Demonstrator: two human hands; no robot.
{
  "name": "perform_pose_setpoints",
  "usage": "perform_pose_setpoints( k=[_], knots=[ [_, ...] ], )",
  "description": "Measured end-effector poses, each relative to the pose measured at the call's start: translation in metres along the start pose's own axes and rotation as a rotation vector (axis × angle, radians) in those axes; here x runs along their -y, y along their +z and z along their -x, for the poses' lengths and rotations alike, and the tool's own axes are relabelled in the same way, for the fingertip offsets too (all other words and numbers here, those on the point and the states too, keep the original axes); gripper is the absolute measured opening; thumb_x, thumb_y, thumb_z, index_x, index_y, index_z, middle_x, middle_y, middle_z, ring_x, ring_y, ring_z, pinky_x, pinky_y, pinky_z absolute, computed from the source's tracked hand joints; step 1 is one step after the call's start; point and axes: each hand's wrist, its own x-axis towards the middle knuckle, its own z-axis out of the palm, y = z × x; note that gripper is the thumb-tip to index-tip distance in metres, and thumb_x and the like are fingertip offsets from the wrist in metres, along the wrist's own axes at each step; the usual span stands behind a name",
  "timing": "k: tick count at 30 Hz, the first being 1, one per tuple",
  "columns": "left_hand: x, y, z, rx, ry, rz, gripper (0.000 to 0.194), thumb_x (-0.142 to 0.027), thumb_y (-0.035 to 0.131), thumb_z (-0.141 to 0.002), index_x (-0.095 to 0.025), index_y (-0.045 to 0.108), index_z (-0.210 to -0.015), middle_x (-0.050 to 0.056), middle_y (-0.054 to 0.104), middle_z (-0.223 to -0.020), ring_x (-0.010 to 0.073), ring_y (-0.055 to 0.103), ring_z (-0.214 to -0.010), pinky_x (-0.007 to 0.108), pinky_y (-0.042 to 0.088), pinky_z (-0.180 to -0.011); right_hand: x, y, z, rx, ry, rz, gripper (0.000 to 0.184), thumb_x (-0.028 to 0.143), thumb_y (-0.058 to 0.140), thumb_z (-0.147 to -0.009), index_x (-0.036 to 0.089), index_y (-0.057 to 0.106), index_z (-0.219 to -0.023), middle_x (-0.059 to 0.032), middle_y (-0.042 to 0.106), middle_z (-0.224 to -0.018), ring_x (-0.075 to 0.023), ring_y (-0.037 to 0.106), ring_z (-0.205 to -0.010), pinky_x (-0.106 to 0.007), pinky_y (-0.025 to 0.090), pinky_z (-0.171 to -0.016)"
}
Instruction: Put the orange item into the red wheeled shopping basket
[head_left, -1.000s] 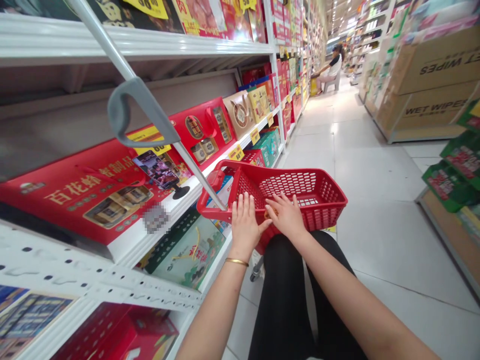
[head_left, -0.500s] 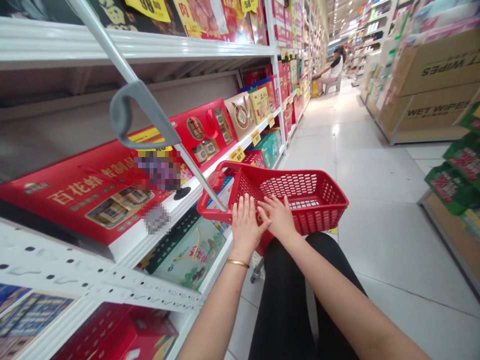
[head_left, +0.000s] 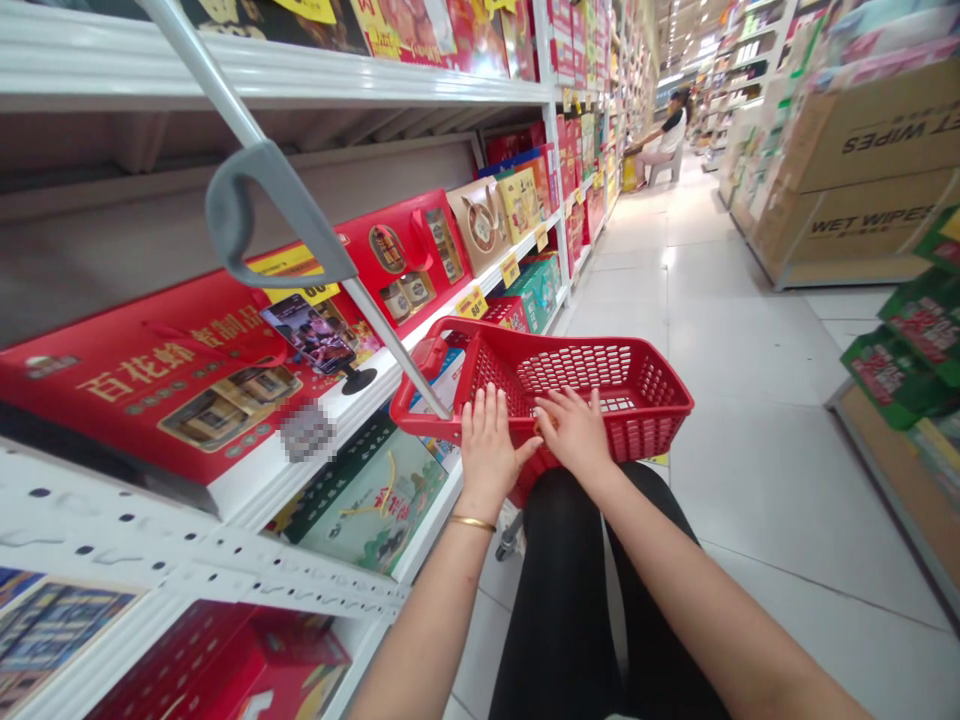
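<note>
Both my hands are over the near side of a red plastic shopping basket (head_left: pixel 622 349) with perforated walls. My left hand (head_left: pixel 489 450), with a gold bangle (head_left: pixel 473 522) on its wrist, lies flat on the near rim, fingers stretched out. Beside it my right hand (head_left: pixel 579 435) rests on the same rim, its fingers spread and slightly bent. A small orange patch shows by the right fingertips; I cannot make out what it is. The basket's long metal pole with a grey handle (head_left: pixel 319 235) leans left over the shelf. My black-clad knees (head_left: pixel 566 540) are just below the basket.
To the left, white shelves (head_left: pixel 300 85) carry red gift boxes (head_left: pixel 172 370), a green gift box (head_left: pixel 382 510) and a small screen on a stand (head_left: pixel 311 335). Wet-wipes cartons (head_left: pixel 870 170) and green packets (head_left: pixel 889 370) line the aisle's right. Farther off, a person (head_left: pixel 667 140) sits on a stool.
My right hand has slid a little to the right along the rim, widening the gap from my left thumb. The left hand stays almost in place, and the view has shifted slightly.
</note>
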Motion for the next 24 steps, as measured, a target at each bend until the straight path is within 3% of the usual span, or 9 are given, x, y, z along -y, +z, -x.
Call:
perform_pose_setpoints(
  k=[3,5,11,13,15,21,24],
  knots=[
    [0.001,0.000,0.000,0.003,0.017,-0.020,0.086,-0.066,0.037,-0.108,-0.004,0.036,-0.167,0.019,0.027,-0.178,0.0338,0.023,-0.167,0.055,0.019,-0.136,0.033,0.010,-0.006,0.056,-0.066,-0.070,0.039,0.043,0.048,-0.112,0.029,0.076,-0.135,-0.0061,0.072,-0.145,-0.0327,0.057,-0.145,-0.068,0.015,-0.132],
    [0.001,0.000,0.000,0.003,0.020,-0.023,0.086,-0.066,0.037,-0.108,-0.005,0.037,-0.167,0.019,0.027,-0.178,0.0338,0.024,-0.166,0.055,0.019,-0.136,0.032,0.009,-0.006,0.065,-0.064,-0.070,0.039,0.044,0.048,-0.112,0.030,0.076,-0.135,-0.0068,0.072,-0.144,-0.0323,0.058,-0.145,-0.068,0.014,-0.132],
    [-0.001,-0.001,0.000,-0.007,0.011,0.003,0.093,-0.073,0.039,-0.105,-0.004,0.034,-0.168,0.019,0.027,-0.178,0.0348,0.023,-0.166,0.056,0.020,-0.136,-0.047,-0.020,0.010,-0.043,0.109,0.063,0.037,0.041,0.051,-0.110,0.027,0.080,-0.127,-0.0088,0.073,-0.142,-0.0370,0.058,-0.143,-0.076,0.012,-0.129],
    [-0.002,-0.002,0.000,-0.008,-0.002,0.012,0.094,-0.073,0.039,-0.105,-0.004,0.035,-0.168,0.019,0.026,-0.178,0.0352,0.024,-0.166,0.056,0.020,-0.135,-0.060,-0.024,0.011,-0.072,0.159,0.093,0.036,0.040,0.052,-0.108,0.025,0.082,-0.124,-0.0097,0.074,-0.140,-0.0383,0.058,-0.142,-0.076,0.015,-0.128],
    [-0.003,-0.002,0.000,-0.006,-0.016,0.016,0.094,-0.074,0.038,-0.105,-0.004,0.035,-0.168,0.019,0.027,-0.178,0.0351,0.024,-0.166,0.056,0.020,-0.135,-0.053,-0.019,0.007,-0.087,0.157,0.080,0.036,0.038,0.052,-0.108,0.024,0.083,-0.120,-0.0095,0.076,-0.136,-0.0381,0.060,-0.140,-0.074,0.018,-0.128],
    [-0.003,-0.001,0.000,0.003,-0.023,0.005,0.091,-0.073,0.036,-0.106,-0.005,0.037,-0.167,0.018,0.030,-0.177,0.0334,0.025,-0.166,0.054,0.022,-0.135,0.019,0.009,-0.003,-0.018,-0.048,-0.083,0.038,0.040,0.048,-0.111,0.027,0.081,-0.125,-0.0063,0.077,-0.135,-0.0312,0.063,-0.137,-0.064,0.021,-0.131],
    [-0.002,0.000,0.000,0.002,-0.023,0.000,0.093,-0.074,0.037,-0.105,-0.006,0.037,-0.168,0.018,0.030,-0.177,0.0337,0.026,-0.166,0.055,0.022,-0.135,0.012,0.004,0.000,-0.009,-0.061,-0.071,0.039,0.043,0.047,-0.111,0.028,0.081,-0.124,-0.0061,0.077,-0.135,-0.0299,0.064,-0.137,-0.065,0.014,-0.132]
  ],
)
